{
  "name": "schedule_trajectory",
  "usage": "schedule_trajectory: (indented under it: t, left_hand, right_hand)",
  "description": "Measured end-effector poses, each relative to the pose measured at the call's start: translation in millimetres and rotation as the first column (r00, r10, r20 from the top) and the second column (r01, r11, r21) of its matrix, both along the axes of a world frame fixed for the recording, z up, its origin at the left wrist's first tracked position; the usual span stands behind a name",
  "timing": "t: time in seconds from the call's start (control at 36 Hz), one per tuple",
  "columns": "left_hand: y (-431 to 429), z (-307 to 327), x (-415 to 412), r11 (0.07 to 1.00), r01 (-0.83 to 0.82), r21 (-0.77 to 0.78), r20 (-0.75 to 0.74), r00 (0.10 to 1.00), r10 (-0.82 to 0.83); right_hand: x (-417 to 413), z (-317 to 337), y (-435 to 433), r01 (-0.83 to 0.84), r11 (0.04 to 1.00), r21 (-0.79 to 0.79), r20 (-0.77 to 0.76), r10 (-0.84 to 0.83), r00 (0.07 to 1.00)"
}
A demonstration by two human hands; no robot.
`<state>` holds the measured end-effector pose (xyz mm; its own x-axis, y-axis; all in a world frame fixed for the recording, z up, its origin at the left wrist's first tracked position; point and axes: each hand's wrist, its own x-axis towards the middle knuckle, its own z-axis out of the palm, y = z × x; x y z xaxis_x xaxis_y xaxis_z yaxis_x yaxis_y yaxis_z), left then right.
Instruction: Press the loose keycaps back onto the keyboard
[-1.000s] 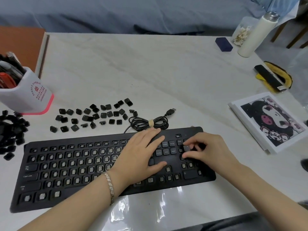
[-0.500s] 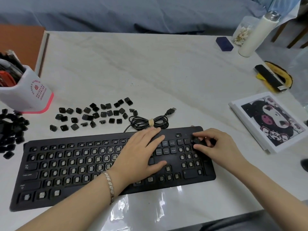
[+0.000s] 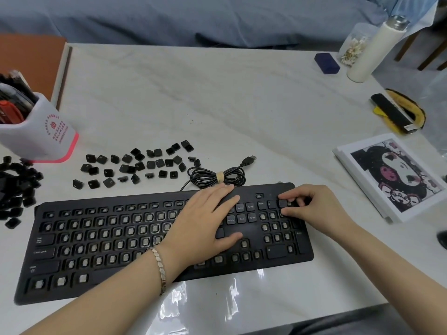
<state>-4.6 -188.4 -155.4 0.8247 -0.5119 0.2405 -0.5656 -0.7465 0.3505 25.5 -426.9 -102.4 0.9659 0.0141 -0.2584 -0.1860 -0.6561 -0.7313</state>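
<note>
Fingers (image 3: 290, 198) of the right hand (image 3: 314, 209) curl at the one-o'clock corner of the keyboard (image 3: 252, 232), seemingly pinching a keycap (image 3: 292, 204) they mostly hide. Left hand (image 3: 205, 221) lies flat, straight-fingered, covering middle keys. Loose keycaps (image 3: 135, 165) lie at ten o'clock, a further heap (image 3: 14, 189) cropped at nine.

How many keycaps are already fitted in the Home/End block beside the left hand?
5: black plastic Home keycap and Pg Up keycap in the upper row; Delete keycap, End keycap, Pg Dn keycap below. The left hand covers the block's left edge, so more may be hidden.
</note>
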Motion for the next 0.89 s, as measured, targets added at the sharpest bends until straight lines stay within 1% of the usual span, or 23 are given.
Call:
schedule_trajectory:
  t: [0.14, 0.22, 0.31, 0.36, 0.44, 0.53, 0.58, 0.64, 0.67, 0.69, 0.81, 0.89]
  left_hand:
    - [0.1, -0.2, 0.1, 1.000, 0.001, -0.002, 0.003, 1.000, -0.001]
    - [0.2, -0.3, 0.1, 1.000, -0.003, 0.002, 0.000, 1.000, 0.003]
    - [0.1, -0.6, 0.2, 1.000, -0.002, 0.002, 0.001, 1.000, 0.002]
    - [0.0, -0.7, 0.0, 1.000, -0.001, -0.001, 0.002, 1.000, 0.001]
    - [-0.2, -0.8, -0.2, 1.000, -0.003, -0.006, 0.007, 1.000, 0.003]
    - [-0.3, -0.8, -0.2, 1.000, -0.003, -0.007, 0.019, 1.000, 0.003]
    - [-0.5, -0.6, 0.0, 1.000, -0.003, -0.007, 0.025, 1.000, 0.003]
    - [-0.7, -0.6, -0.1, 1.000, -0.005, -0.004, 0.024, 1.000, 0.005]
    - [-0.7, -0.7, -0.1, 1.000, -0.007, -0.001, 0.022, 1.000, 0.007]
    - [-0.7, -0.9, -0.2, 1.000, -0.008, 0.001, 0.021, 1.000, 0.008]
    - [-0.4, -0.9, 0.0, 1.000, -0.008, 0.006, 0.026, 1.000, 0.008]
    - [-0.4, -0.6, 0.2, 1.000, -0.004, 0.005, 0.028, 1.000, 0.004]
  right_hand:
    - [3.3, 0.8, 1.0, 0.017, 0.999, 0.037, -0.069, -0.014, 0.998]
    - [6.8, 2.2, 3.3, 0.013, 1.000, -0.004, -0.087, -0.014, 0.996]
    - [7.6, 3.7, 7.0, -0.016, 0.997, -0.073, -0.066, 0.011, 0.998]
    - [4.6, 2.5, 8.4, -0.054, 0.987, -0.150, -0.010, 0.053, 0.999]
    - [-4.6, -2.6, 3.6, -0.173, 0.945, -0.278, 0.110, 0.210, 0.971]
    - [-16.4, -12.7, -5.2, -0.251, 0.875, -0.414, 0.267, 0.381, 0.885]
    - [-24.6, -20.0, -7.5, -0.237, 0.822, -0.517, 0.331, 0.448, 0.831]
    - [-28.9, -28.0, -10.3, -0.241, 0.792, -0.562, 0.385, 0.508, 0.771]
    - [-29.7, -30.8, -11.4, -0.250, 0.796, -0.552, 0.405, 0.518, 0.754]
    - [-30.0, -32.7, -12.4, -0.254, 0.814, -0.523, 0.418, 0.505, 0.755]
    - [-26.7, -35.4, -14.2, -0.195, 0.936, -0.293, 0.436, 0.312, 0.844]
    - [-19.8, -32.9, -11.5, -0.167, 0.962, -0.218, 0.418, 0.246, 0.875]
